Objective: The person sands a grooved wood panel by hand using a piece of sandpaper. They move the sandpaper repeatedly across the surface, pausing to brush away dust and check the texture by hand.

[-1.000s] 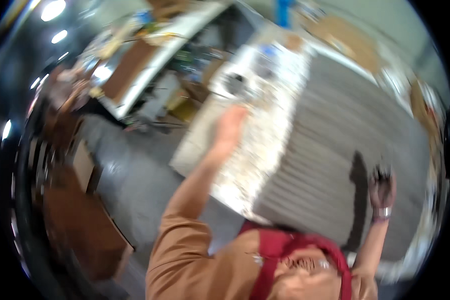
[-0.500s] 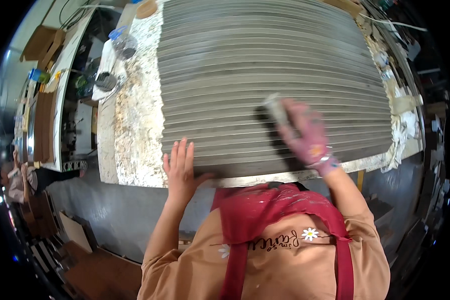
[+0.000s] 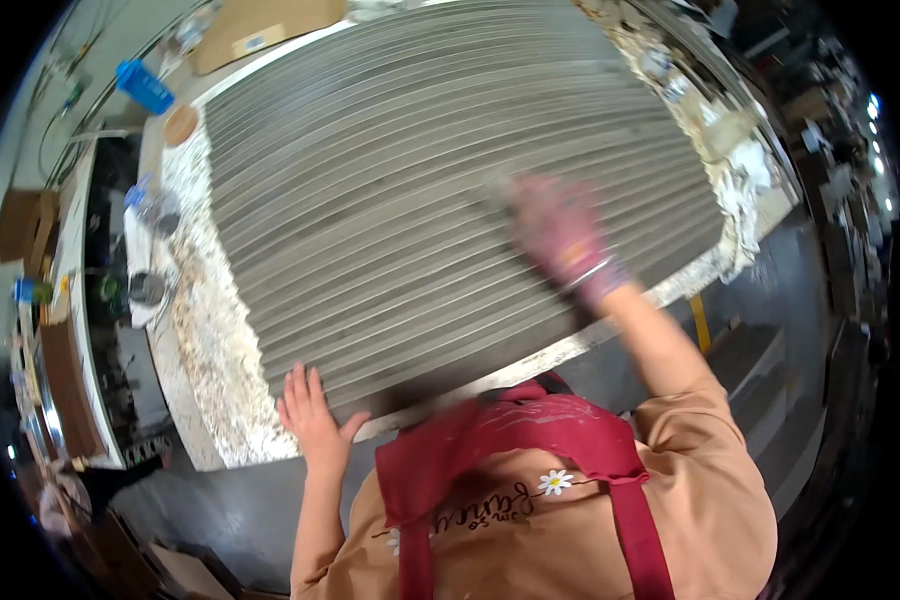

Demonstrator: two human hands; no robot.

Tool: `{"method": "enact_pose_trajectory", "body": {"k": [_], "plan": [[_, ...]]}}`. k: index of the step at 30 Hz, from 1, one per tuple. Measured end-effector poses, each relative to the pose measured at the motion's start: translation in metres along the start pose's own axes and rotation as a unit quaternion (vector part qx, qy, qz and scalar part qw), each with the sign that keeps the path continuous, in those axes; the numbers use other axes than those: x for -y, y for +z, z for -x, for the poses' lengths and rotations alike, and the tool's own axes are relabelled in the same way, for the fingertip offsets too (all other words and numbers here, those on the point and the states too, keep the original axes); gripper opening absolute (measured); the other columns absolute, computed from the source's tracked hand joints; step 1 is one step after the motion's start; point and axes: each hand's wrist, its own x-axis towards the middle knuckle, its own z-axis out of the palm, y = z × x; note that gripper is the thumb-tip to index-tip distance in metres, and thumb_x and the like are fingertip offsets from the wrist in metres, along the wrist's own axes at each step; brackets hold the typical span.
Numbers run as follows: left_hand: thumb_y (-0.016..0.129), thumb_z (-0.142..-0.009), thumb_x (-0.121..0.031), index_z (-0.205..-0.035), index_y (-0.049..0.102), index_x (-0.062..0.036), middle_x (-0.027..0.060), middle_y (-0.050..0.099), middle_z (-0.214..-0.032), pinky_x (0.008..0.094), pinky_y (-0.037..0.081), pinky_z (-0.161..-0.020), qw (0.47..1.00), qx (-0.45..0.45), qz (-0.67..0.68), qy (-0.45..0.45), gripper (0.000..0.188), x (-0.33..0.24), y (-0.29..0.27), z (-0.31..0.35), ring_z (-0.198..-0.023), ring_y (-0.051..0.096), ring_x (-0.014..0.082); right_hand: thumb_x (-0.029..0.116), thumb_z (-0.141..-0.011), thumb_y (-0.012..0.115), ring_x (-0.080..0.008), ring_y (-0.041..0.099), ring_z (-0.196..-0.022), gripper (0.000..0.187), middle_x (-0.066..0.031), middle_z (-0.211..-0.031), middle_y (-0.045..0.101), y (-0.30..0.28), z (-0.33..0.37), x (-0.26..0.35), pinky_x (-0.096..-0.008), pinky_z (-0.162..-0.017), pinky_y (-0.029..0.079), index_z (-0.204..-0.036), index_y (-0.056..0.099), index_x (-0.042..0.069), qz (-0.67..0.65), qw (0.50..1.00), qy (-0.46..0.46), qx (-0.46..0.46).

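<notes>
A large grey panel with parallel ribs [image 3: 400,250] lies in front of me. My left hand [image 3: 315,425], bare, rests with fingers spread on its near left corner. In a stained pink glove, my right hand [image 3: 560,230] is over the right half of the panel, smeared by motion. Its fingers are closed round a small pale block [image 3: 494,193], mostly covered by the hand and too blurred to tell its kind. The block appears to be against the ribs.
The panel lies on a worktable with a crusted white edge [image 3: 205,350]. Along its left side are a blue cup [image 3: 145,87], a round brown lid [image 3: 180,125] and a clear bottle [image 3: 158,212]. Cardboard [image 3: 265,28] lies at the far side; crumpled white material [image 3: 742,195] is at right.
The head view has turned, so the panel now appears slanted and farther left. My right hand has shifted over the ribs with the pale block. The left hand stays at the near left corner.
</notes>
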Motion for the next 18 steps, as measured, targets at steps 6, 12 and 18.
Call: {"method": "enact_pose_trajectory", "body": {"k": [6,12,18], "plan": [[0.071,-0.065,-0.058,-0.141,0.032,-0.0032,0.0169,0.029,-0.150,0.0557,0.013,-0.110,1.000,0.001,-0.008,-0.015,0.102,0.002,0.001,0.006,-0.138,0.024,0.0381,0.033,-0.088,0.056,-0.0325,0.043,-0.127,0.059,-0.0031,-0.135,0.051,0.048,0.030,-0.013,-0.0603,-0.108,0.023,-0.142,0.035,0.023,0.052,0.987,-0.153,0.004],[0.076,-0.065,-0.047,-0.143,0.028,-0.0031,0.0193,0.026,-0.151,0.0575,0.014,-0.110,0.998,0.025,-0.052,-0.005,0.102,-0.025,-0.009,0.001,-0.138,0.022,0.0417,0.030,-0.088,0.053,-0.0313,0.064,-0.093,0.039,-0.0110,-0.104,0.067,-0.029,0.010,-0.266,-0.0531,-0.080,0.045,-0.125,0.055,0.020,0.127,0.947,0.295,-0.023],[0.076,-0.063,-0.051,-0.146,0.021,-0.0005,0.0216,0.023,-0.151,0.0558,0.013,-0.110,0.998,0.043,-0.049,-0.002,0.111,-0.067,0.003,-0.008,-0.139,0.020,0.0412,0.026,-0.086,0.053,-0.0300,0.057,-0.100,0.034,-0.0083,-0.107,0.063,-0.012,0.019,-0.116,-0.0498,-0.096,0.039,-0.117,0.058,0.012,-0.092,0.990,0.023,0.105]]}}
